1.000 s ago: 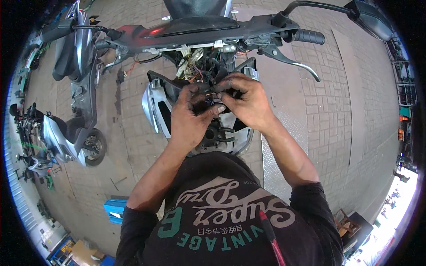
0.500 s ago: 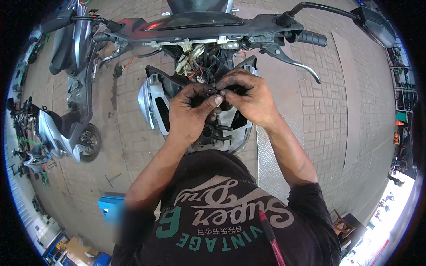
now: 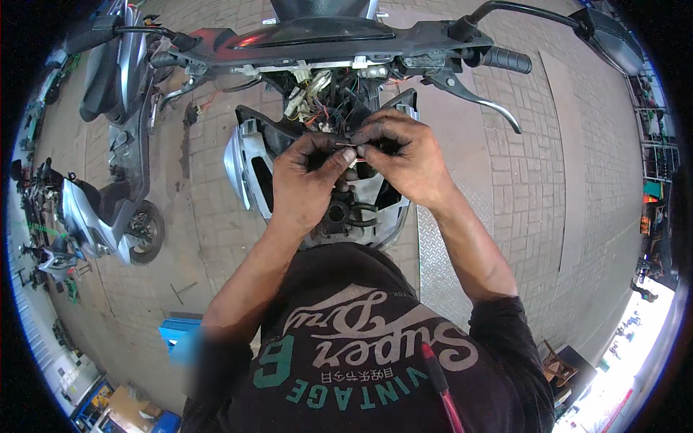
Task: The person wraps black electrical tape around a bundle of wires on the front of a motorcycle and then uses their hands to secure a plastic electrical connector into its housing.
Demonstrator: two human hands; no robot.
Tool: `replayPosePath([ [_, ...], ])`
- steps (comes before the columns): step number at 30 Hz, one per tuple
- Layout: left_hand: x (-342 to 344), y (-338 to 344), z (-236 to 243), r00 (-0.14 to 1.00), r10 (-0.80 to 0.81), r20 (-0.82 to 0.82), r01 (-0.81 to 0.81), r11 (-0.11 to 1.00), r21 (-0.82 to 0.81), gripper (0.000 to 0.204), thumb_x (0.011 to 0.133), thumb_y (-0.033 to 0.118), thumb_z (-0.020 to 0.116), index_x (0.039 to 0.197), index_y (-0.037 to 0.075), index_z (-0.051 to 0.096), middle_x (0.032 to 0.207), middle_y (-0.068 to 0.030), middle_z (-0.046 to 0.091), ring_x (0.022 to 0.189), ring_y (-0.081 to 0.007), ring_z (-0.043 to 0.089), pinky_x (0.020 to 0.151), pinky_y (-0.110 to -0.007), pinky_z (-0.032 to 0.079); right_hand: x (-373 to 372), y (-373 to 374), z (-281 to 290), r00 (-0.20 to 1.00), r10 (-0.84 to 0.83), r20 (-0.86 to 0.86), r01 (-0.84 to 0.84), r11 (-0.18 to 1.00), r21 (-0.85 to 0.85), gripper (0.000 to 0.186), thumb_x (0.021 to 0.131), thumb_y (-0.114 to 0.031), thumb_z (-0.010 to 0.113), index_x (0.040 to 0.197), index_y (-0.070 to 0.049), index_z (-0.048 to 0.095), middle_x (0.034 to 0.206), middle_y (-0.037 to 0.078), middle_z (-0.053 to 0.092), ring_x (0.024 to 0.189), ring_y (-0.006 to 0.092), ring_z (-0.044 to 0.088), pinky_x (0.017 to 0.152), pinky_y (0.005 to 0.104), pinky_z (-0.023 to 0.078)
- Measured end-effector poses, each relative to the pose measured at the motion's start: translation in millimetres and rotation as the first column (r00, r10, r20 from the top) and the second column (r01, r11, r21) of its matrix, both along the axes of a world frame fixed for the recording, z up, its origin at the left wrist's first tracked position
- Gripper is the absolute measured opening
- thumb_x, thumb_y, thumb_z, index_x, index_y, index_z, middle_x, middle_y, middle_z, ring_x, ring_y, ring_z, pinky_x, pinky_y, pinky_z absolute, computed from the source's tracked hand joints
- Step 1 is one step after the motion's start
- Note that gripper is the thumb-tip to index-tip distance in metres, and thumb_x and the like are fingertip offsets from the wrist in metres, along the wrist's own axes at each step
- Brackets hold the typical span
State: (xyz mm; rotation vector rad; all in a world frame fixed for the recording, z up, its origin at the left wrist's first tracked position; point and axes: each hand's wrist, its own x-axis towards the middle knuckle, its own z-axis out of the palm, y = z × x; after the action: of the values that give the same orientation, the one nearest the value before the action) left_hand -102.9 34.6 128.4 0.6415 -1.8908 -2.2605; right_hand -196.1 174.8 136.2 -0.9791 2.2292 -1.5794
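Note:
Both my hands meet in front of the opened scooter front [image 3: 247, 169], fingertips nearly touching. My left hand [image 3: 299, 184] is closed, its thumb and forefinger pinched together. My right hand [image 3: 411, 162] also pinches with thumb and forefinger, just to the right. A thin wire [image 3: 345, 144] shows between the two sets of fingertips; most of it is hidden by the fingers. Just beyond my hands, a tangle of coloured wires and pale connectors [image 3: 315, 92] spills from under the handlebar cover [image 3: 310, 52].
A right grip [image 3: 507, 60], brake lever [image 3: 487, 110] and mirror [image 3: 610, 43] jut out at the right. Another scooter [image 3: 97, 209] stands on the left. Metal tread plate [image 3: 447, 260] lies on the brick floor. A blue box [image 3: 177, 332] sits by my left elbow.
My left thumb has shifted slightly up and left, closer to the forefinger, and the left hand has moved a little left. My right hand has stayed nearly still.

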Motion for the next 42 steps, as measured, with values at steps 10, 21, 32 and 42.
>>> replayPosePath([
  [10,-1,-1,5,1.0,0.012,-0.02,-0.015,0.984,-0.179,0.02,0.08,0.004,0.069,0.094,-0.003,0.057,0.085,-0.0077,0.065,0.071,-0.0119,0.062,0.061,-0.024,0.05,-2,0,1,0.995,0.025,-0.098,-0.018,0.997,0.07,0.017,0.073,0.001,0.064,0.09,0.0,0.067,0.091,0.011,0.063,0.081,0.0206,0.062,0.07,0.0294,0.049],
  [21,-1,-3,9,1.0,-0.01,0.026,0.014,0.984,-0.18,0.017,0.079,0.003,0.068,0.091,-0.004,0.058,0.081,-0.0087,0.066,0.067,-0.012,0.062,0.06,-0.025,0.049,-2,-2,3,0.992,0.028,-0.127,-0.018,0.997,0.08,0.018,0.072,0.001,0.066,0.09,0.001,0.067,0.09,0.012,0.063,0.081,0.0232,0.063,0.072,0.0307,0.049],
  [32,-1,-8,-2,1.0,-0.012,0.009,0.014,0.948,-0.317,0.013,0.076,0.004,0.07,0.084,-0.002,0.061,0.076,-0.0084,0.067,0.07,-0.0132,0.063,0.064,-0.027,0.049,-4,0,5,0.982,0.107,-0.158,-0.094,0.992,0.088,0.019,0.072,0.0,0.068,0.091,0.0,0.066,0.093,0.012,0.062,0.084,0.0222,0.061,0.073,0.0311,0.049],
  [42,1,-9,6,0.999,-0.004,0.032,0.022,0.823,-0.568,0.013,0.074,0.004,0.07,0.084,0.001,0.062,0.075,-0.0114,0.065,0.067,-0.0214,0.064,0.062,-0.03,0.048,-4,-6,10,0.991,0.13,-0.037,-0.125,0.987,0.098,0.019,0.074,-0.004,0.07,0.09,0.003,0.064,0.087,0.011,0.061,0.08,0.0186,0.059,0.071,0.0301,0.048],
])
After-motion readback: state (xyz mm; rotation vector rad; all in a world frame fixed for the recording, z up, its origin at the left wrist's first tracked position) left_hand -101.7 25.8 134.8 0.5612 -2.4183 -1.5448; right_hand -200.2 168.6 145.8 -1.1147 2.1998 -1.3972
